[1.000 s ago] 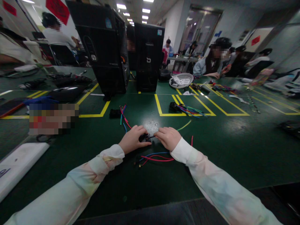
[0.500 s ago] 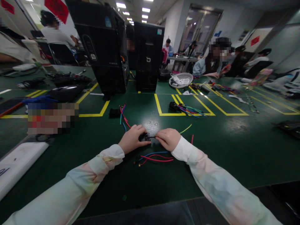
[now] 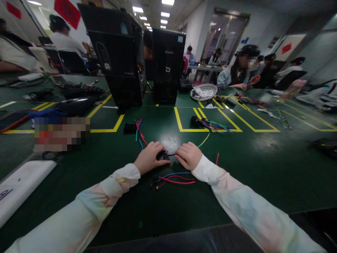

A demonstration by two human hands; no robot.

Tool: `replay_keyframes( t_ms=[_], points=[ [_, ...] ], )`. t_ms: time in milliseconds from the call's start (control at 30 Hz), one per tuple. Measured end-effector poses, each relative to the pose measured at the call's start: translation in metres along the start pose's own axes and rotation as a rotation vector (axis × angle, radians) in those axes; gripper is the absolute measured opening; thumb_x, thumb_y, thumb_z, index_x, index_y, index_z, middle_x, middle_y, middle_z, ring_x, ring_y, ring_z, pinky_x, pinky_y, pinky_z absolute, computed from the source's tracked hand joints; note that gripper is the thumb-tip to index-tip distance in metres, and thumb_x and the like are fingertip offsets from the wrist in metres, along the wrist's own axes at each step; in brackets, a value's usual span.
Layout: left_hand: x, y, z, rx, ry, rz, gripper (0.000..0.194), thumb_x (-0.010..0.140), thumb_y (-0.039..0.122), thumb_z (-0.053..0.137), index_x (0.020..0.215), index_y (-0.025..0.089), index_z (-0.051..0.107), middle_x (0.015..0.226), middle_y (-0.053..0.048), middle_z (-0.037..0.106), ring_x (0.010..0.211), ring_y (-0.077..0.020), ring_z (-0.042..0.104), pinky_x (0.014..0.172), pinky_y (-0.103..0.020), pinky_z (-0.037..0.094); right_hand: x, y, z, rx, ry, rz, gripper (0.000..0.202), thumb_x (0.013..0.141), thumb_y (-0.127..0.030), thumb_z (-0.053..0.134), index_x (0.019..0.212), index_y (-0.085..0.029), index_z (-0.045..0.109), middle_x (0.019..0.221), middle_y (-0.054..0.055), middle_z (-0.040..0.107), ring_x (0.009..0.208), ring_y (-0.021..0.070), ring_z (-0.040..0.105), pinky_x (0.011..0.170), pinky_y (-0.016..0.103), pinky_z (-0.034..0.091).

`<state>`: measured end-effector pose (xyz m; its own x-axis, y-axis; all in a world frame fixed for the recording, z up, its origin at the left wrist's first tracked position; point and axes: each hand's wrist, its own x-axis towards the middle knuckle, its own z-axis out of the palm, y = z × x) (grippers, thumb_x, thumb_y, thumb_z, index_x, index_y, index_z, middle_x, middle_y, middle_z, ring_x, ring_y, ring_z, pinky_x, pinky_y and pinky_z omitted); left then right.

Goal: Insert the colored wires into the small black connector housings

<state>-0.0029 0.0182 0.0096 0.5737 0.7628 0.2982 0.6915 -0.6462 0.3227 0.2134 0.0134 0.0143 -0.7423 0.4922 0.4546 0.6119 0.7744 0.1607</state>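
Observation:
My left hand (image 3: 150, 157) is closed around a small black connector block (image 3: 165, 155), held just above the green table. Thumb and fingers of my right hand (image 3: 189, 155) pinch a thin dark wire (image 3: 171, 155) that runs to that block. A yellow-green wire (image 3: 204, 140) sticks out beyond the right hand; whether it joins the pinched one is hidden. Below the hands lie loose red and blue wires (image 3: 176, 179) with small metal ends. Past my left hand rests another black connector (image 3: 130, 128) with coloured wires (image 3: 138, 127) beside it. A short red wire (image 3: 217, 158) lies by my right cuff.
Two black computer towers (image 3: 113, 59) (image 3: 168, 70) stand at the back. A wire bundle (image 3: 210, 124) lies within yellow tape lines, and a white basket (image 3: 204, 92) sits behind it. On the left is a white power strip (image 3: 23, 186). A person (image 3: 240, 72) sits across the table.
The yellow-green wire beyond my right hand has swung to a steeper angle. My right fingers have shifted slightly; both hands keep their hold. The whole view has dropped a little.

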Motion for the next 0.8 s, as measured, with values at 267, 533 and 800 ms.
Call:
replay_keyframes(
  t_ms=[267,533,800],
  points=[
    [0.0,0.0,-0.002,-0.015,-0.011,-0.003,0.039,0.072,0.054,0.058,0.09,0.019,0.054,0.09,-0.004,0.052,0.085,-0.0208,0.045,0.073,-0.032,0.041,0.006,0.013,0.008,-0.037,-0.014,-0.137,0.03,0.09,-0.026,0.036,0.07,-0.015,0.056,0.064,0.002,0.054,0.066,0.0146,0.04,0.064,0.03,0.021],
    [0.0,0.0,0.0,-0.021,-0.008,-0.03,0.04,0.071,0.055,0.058,0.09,0.019,0.055,0.09,-0.004,0.051,0.084,-0.0208,0.045,0.073,-0.032,0.041,0.007,-0.002,-0.01,-0.019,0.006,0.031,0.028,0.091,-0.029,0.038,0.076,-0.017,0.059,0.065,0.003,0.058,0.067,0.0148,0.04,0.065,0.032,0.021],
    [0.0,0.001,-0.002,-0.036,-0.013,-0.026,0.04,0.071,0.054,0.058,0.09,0.019,0.055,0.09,-0.004,0.051,0.084,-0.0211,0.044,0.073,-0.033,0.041,0.006,0.006,-0.008,0.012,-0.178,-0.039,0.029,0.091,-0.028,0.037,0.072,-0.017,0.057,0.062,0.004,0.059,0.065,0.0143,0.045,0.061,0.029,0.021]
  ],
)
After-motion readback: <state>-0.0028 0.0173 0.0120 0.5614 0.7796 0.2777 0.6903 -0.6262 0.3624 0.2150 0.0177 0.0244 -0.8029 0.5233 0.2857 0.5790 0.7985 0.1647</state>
